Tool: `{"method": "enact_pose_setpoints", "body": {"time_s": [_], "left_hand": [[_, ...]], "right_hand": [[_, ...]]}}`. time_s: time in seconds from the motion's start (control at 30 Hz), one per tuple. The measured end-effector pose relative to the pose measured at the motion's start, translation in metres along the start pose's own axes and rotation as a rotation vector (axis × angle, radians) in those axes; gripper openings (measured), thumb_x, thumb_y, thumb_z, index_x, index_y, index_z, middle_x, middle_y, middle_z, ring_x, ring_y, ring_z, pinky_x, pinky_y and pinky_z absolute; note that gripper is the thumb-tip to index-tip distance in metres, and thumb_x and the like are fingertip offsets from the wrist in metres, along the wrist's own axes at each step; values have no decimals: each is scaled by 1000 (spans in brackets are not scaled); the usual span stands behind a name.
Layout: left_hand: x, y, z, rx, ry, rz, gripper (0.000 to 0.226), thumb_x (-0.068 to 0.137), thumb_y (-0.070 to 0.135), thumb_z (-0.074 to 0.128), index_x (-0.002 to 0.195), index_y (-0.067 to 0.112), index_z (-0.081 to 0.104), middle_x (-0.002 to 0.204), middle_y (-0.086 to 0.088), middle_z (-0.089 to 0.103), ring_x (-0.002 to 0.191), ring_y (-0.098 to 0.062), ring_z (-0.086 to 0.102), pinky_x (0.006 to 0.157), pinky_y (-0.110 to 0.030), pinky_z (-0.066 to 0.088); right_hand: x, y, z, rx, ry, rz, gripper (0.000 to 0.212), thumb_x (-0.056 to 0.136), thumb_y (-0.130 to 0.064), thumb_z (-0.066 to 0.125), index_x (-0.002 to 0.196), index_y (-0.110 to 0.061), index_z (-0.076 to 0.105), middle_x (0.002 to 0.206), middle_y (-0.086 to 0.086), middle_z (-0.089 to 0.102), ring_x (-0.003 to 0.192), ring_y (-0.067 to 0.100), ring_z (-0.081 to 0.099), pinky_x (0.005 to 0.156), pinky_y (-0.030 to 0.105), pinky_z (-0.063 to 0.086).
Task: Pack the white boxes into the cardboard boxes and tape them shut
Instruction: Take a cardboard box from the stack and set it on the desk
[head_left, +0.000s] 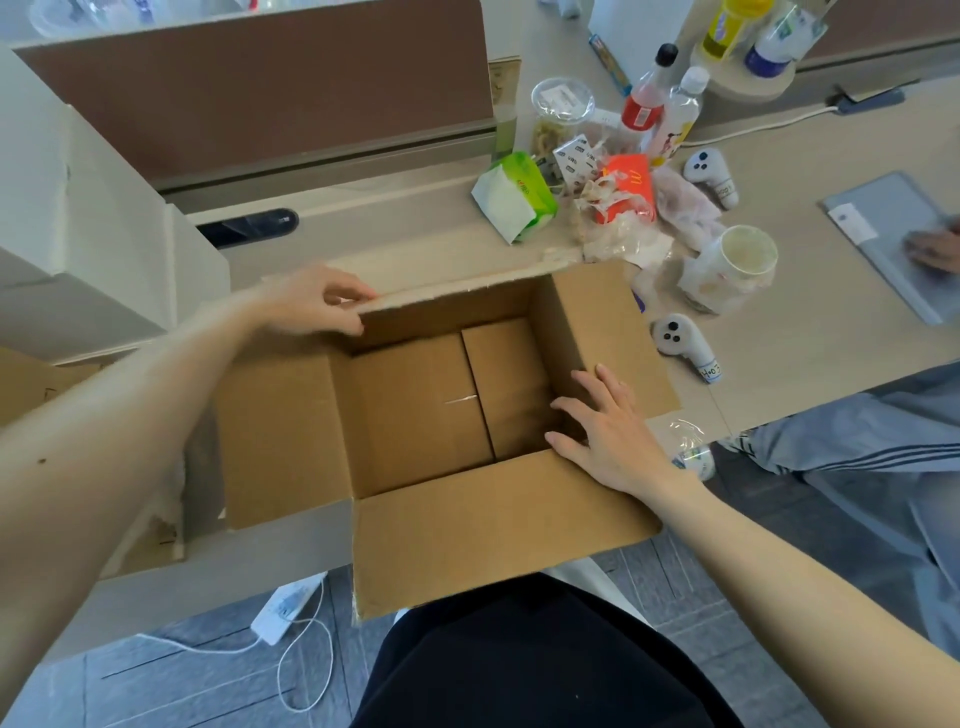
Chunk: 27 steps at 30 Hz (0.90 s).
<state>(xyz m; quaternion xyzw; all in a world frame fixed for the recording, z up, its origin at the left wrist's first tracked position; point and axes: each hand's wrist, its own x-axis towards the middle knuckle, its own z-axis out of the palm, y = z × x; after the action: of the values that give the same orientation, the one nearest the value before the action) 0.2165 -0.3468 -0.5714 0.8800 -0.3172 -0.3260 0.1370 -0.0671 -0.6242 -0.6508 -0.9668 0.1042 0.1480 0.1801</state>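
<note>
An open cardboard box (291, 447) stands on the desk edge in front of me, all its flaps spread outward and nothing inside but its bottom flaps. My left hand (317, 301) pinches the far flap at the box's back left corner. My right hand (608, 431) rests with straight, spread fingers on the box's near right corner, fingertips over the rim. White boxes (78, 218) are stacked on the desk at the left, beside the cardboard box.
Bottles (644, 109), a green tissue pack (514, 197), wrappers, a plastic cup (737, 265) and two white controllers (680, 343) clutter the desk behind and right of the box. Another person's legs (872, 441) and hand are at the right. A power strip (285, 608) lies on the floor.
</note>
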Motion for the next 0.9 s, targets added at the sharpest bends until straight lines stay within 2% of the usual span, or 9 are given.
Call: {"method": "enact_pose_setpoints", "body": {"time_s": [0.07,0.13,0.27,0.4,0.5,0.6,0.67,0.77,0.9], "left_hand": [[0,-2,-17,-120,161,-16,36,88,31,70,120,15,65,114,-8,67,103,-20,59,93,-34,45],[5,-5,-29,-187,399,-55,39,82,42,74,110,14,69,98,-9,70,89,-21,63,81,-36,52],[25,-11,-24,-84,724,-187,53,82,47,74,125,19,59,118,-9,65,105,-27,61,86,-42,52],[50,-24,7,201,661,-192,64,92,37,65,147,18,39,151,-10,40,138,-33,38,113,-55,31],[59,-27,30,258,566,-160,52,99,32,51,148,18,36,157,-11,31,145,-32,26,118,-57,16],[62,-24,49,203,365,-155,64,98,61,37,148,22,38,156,-9,35,142,-34,34,115,-58,25],[60,-26,55,200,241,-160,80,87,76,42,149,25,34,155,-6,37,139,-33,38,108,-56,37],[59,-32,62,178,235,-123,63,93,57,52,148,27,39,146,-7,50,130,-33,47,101,-51,45],[61,-35,67,139,311,-134,33,102,35,47,133,26,58,124,-12,65,109,-38,59,87,-44,49]], "right_hand": [[0,2,0,7,-5,5,80,80,-73,20,134,-27,56,159,5,24,151,28,1,122,50,9],[0,2,1,17,-3,0,76,82,-73,23,134,-28,56,160,4,23,151,27,0,122,49,9],[1,2,2,45,-2,10,63,87,-65,36,134,-28,56,160,3,23,152,26,-1,122,49,9],[0,2,3,68,9,11,51,94,-58,49,134,-28,55,161,3,22,152,25,-1,122,50,11],[1,1,1,80,-1,28,50,94,-56,52,136,-29,52,161,0,19,152,22,-3,122,48,13],[2,1,0,88,-3,37,53,93,-57,52,138,-29,50,162,-2,16,152,19,-4,121,44,18],[3,1,-1,93,8,37,54,92,-56,55,139,-29,49,163,-3,11,151,19,-2,118,44,24],[7,1,-1,114,56,45,60,89,-51,63,141,-28,45,165,-2,3,151,22,8,113,42,30],[13,3,-1,114,36,127,66,89,-46,63,146,-28,35,164,-3,-1,150,23,14,110,40,36]]}}
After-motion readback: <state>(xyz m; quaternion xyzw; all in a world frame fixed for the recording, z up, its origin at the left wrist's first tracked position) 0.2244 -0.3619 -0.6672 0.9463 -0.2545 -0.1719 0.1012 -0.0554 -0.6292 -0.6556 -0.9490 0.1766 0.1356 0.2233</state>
